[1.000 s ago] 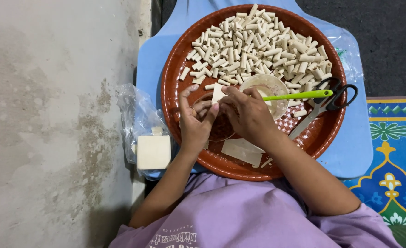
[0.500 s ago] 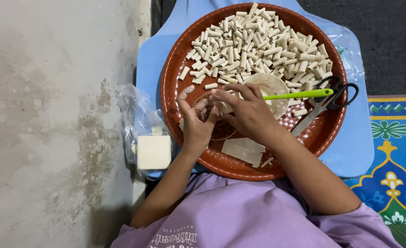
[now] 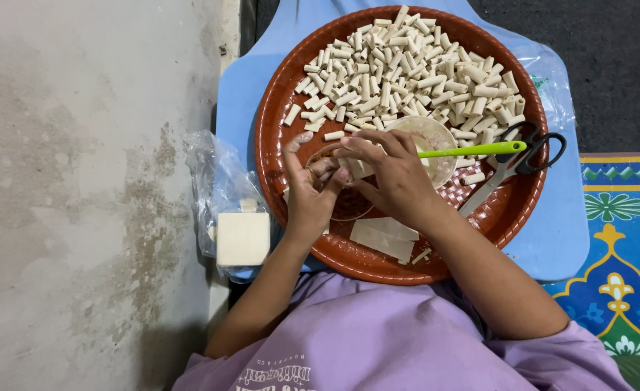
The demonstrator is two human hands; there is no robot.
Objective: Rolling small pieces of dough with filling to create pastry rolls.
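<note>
A pair of black-handled scissors [image 3: 512, 163] lies on the right side of the round reddish-brown woven tray [image 3: 276, 156], beside a lime-green plastic spoon handle [image 3: 472, 150]. Left of the tray, a clear plastic bag [image 3: 222, 181] holds a pale square block [image 3: 242, 238]. A blue patterned mat [image 3: 620, 232] lies at right.

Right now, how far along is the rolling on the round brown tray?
Done: a large heap of small pale rolled pieces fills the far half of the round brown woven tray. In hand: the left hand and right hand pinch one pale wrapper between them. Left: flat pale wrapper sheets lie near the body, and a pale bowl holds a green-handled spoon.
</note>
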